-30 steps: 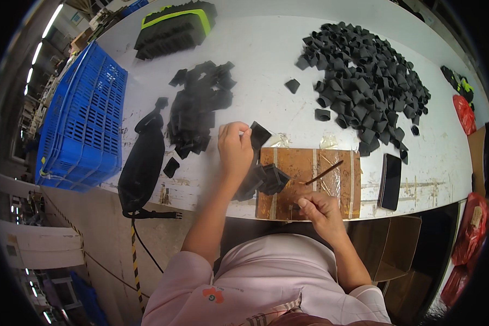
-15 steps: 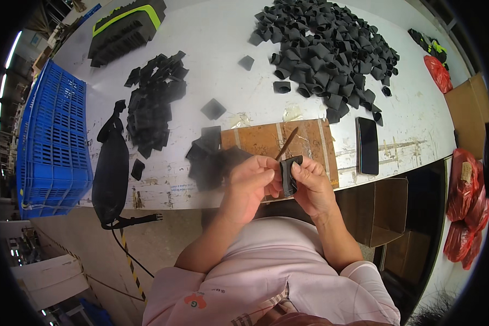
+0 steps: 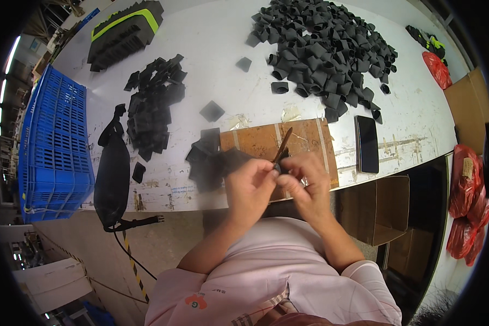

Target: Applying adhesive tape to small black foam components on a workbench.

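Observation:
Both hands meet low over the front of a brown board with pale stripes (image 3: 250,138). My left hand (image 3: 249,190) is closed, thumb and forefinger pinching a small black piece (image 3: 282,157) of sheet material, mostly hidden by the fingers. A slim brown pointed strip (image 3: 283,143) slants up from these fingertips; which fingers hold it is hidden. My right hand (image 3: 309,185) is curled at the piece's right side, its fingers smeared by motion, so its grip does not show. Flat black pieces (image 3: 206,155) lie beside the board's left edge.
A large heap of black folded loops (image 3: 326,49) covers the far right-centre. More flat pieces (image 3: 152,108) lie left, near a black pouch with a strap (image 3: 113,179) and a blue crate (image 3: 54,146). A phone (image 3: 367,144) lies right of the board; a carton (image 3: 377,209) sits below the table edge.
The black piece was upright between both hands; now it is mostly covered by fingers. My right hand has shifted and its fingers have moved. The brown strip has tipped slightly more upright.

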Demonstrator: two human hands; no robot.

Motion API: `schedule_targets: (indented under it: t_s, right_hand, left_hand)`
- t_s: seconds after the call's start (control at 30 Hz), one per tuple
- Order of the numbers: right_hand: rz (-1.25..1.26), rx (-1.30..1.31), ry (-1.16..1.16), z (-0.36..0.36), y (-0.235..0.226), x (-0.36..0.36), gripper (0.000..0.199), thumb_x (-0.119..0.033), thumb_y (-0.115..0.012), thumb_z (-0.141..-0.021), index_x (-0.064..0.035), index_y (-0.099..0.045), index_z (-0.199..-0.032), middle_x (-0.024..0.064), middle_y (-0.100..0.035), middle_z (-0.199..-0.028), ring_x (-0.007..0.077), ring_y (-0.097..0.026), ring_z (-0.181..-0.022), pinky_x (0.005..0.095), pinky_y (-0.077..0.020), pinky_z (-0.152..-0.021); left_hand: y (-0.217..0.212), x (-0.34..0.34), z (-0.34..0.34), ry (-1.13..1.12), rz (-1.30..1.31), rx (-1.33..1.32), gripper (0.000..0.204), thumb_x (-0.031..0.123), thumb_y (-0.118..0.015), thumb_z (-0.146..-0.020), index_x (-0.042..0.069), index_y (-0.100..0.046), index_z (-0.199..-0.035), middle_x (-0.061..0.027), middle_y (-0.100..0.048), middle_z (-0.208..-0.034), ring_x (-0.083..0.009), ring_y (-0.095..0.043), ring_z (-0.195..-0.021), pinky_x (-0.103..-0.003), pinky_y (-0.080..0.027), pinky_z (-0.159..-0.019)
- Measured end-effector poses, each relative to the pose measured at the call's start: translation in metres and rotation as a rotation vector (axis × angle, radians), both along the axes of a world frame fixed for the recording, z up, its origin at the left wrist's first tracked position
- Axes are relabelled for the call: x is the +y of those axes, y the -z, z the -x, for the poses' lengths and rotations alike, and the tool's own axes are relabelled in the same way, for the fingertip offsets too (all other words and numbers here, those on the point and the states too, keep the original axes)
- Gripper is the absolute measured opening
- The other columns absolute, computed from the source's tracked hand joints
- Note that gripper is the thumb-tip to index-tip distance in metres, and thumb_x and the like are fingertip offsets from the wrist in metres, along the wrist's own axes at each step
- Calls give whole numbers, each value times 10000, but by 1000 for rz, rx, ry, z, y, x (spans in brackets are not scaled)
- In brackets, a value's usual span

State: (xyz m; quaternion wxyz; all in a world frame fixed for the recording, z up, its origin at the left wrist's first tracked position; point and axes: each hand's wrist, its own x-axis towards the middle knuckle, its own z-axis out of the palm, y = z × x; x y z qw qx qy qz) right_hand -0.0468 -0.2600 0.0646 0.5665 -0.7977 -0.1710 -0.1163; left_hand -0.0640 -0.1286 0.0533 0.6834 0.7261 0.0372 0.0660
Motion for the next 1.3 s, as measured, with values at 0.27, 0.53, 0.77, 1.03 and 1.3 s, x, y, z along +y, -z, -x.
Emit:
schedule_targets:
  t_s: [0.27,0.53,0.77,1.03,1.3]
  right_hand:
    - [239,-288,206,-7,11,21,148,7,-647,-654,-5,-593,-790,112,-524,-701,227,-534,-565,314,-439,-481]
    - [-946,867,-287,-7,1,1,49,-45,-577,-783,-15,-602,-814,12,-585,-784,70,-515,-617,196,-413,-563]
    - [-809,798,-406,-20,-49,-4,191,-208,-528,-870,-69,-525,-739,-44,-486,-681,31,-428,-616,172,-344,-546]
    - [-620,755,-554,-63,-43,-3,251,-297,-553,-852,-67,-517,-758,-45,-458,-651,29,-352,-533,159,-268,-464]
    - [-298,396,-277,-53,-49,-6,276,-270,-527,-871,-22,-503,-754,-1,-451,-607,52,-407,-518,200,-314,-456]
  left_hand:
    - [-3,-13,-1,-285,62,-131,102,-69,-590,-740,-14,-554,-818,-54,-574,-663,-58,-483,-478,-188,-374,-417]
    - [-21,1,-3,61,564,68,121,-94,-531,-749,-34,-531,-855,-49,-557,-769,-20,-449,-482,-172,-333,-411]
    - [-46,-3,-20,18,646,46,102,-27,-481,-804,-42,-501,-903,-100,-566,-730,-29,-335,-344,-184,-258,-324]
    - [-44,17,-45,430,1362,295,131,8,-426,-851,10,-499,-961,-118,-594,-818,-44,-267,-297,-178,-210,-314]
    - [-60,0,-40,4,235,-269,312,16,-510,-824,-46,-456,-1124,-93,-578,-889,-99,-527,-724,-208,-431,-672]
